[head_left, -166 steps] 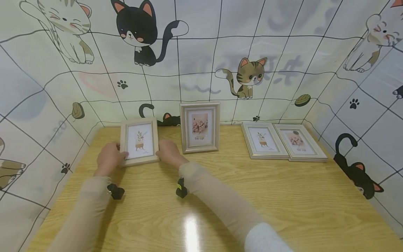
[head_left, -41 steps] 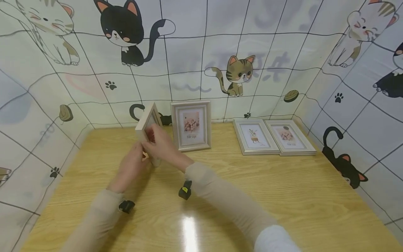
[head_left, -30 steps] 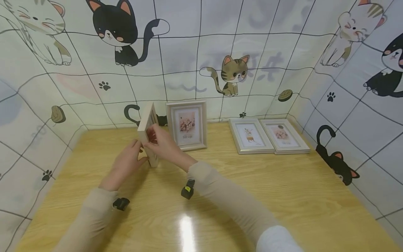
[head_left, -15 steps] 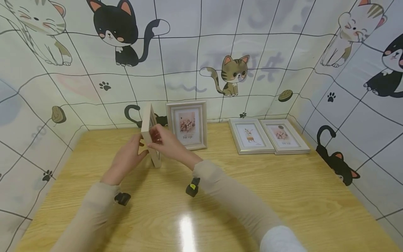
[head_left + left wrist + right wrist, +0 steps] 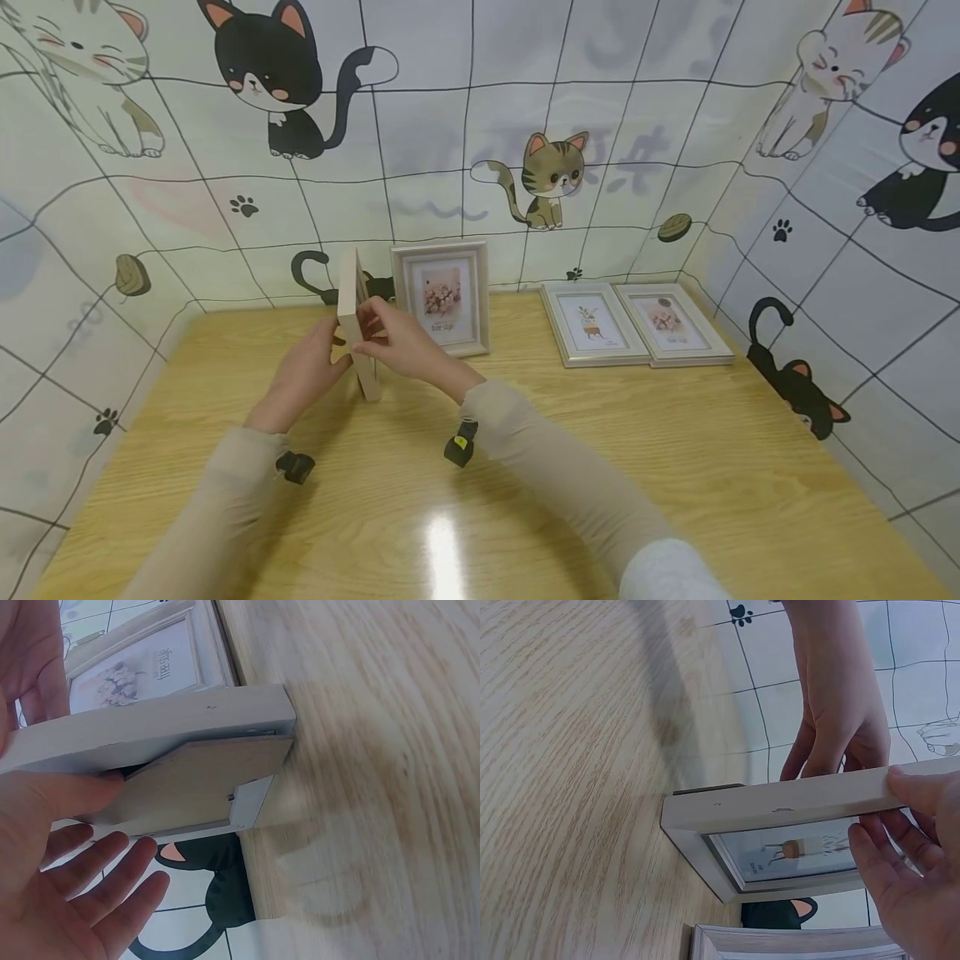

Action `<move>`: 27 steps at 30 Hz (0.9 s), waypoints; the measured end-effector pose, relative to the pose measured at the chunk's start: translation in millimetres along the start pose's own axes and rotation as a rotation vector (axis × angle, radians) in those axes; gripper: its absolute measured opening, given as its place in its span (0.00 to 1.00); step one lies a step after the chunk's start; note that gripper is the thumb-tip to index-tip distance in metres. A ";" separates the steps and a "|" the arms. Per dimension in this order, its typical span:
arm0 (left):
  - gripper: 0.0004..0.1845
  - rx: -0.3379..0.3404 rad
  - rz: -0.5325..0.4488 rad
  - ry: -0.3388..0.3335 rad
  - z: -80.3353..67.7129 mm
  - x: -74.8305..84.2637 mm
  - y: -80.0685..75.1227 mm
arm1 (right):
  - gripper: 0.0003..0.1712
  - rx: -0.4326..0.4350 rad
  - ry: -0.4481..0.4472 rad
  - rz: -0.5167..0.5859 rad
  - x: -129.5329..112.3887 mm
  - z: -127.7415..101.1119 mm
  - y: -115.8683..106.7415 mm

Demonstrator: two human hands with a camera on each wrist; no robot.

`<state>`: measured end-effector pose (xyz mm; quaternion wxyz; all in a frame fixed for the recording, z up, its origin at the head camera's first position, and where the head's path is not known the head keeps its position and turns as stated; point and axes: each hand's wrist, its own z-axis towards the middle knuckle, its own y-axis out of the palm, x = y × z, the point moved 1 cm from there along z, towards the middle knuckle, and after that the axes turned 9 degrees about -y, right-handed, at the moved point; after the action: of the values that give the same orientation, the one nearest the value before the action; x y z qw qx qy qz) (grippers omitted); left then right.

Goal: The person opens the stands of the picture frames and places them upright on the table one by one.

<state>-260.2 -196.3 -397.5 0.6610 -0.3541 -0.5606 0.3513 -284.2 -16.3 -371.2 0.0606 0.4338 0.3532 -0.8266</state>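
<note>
A pale wooden picture frame (image 5: pixel 365 379) stands upright on the table, turned edge-on in the head view. My right hand (image 5: pixel 408 346) pinches its near side edge, with the thumb on the edge and fingertips over the glazed front. A potted-plant print (image 5: pixel 791 849) shows behind the glass in the right wrist view. Behind the frame is my left hand (image 5: pixel 82 877); its thumb touches the back by a dark gap at the brown backing piece (image 5: pixel 191 784), and the other fingers are spread loosely below.
A second frame with a pink flower print (image 5: pixel 441 296) stands upright just right of the held one. Two more frames, a plant print (image 5: pixel 592 325) and a flower print (image 5: pixel 671 325), lie flat at the back right. Cat-patterned cloth (image 5: pixel 427 142) walls the wooden table (image 5: pixel 570 467).
The frame first faced forward between both hands and has since turned edge-on. My right hand moved onto its near edge, my left behind it. Over the last second it swivelled slightly more.
</note>
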 end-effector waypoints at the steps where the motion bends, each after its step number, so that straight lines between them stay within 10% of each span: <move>1: 0.27 -0.002 -0.002 0.001 -0.2 0.4 -0.7 | 0.21 -0.003 0.001 0.002 0.2 0.3 0.0; 27: 0.28 -0.016 0.022 0.025 0.0 0.5 -5.1 | 0.21 -0.026 0.029 0.000 -1.9 1.1 -2.2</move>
<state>-259.9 -198.4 -392.8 0.6612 -0.3699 -0.5513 0.3495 -284.7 -15.7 -368.2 0.0611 0.4451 0.3650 -0.8155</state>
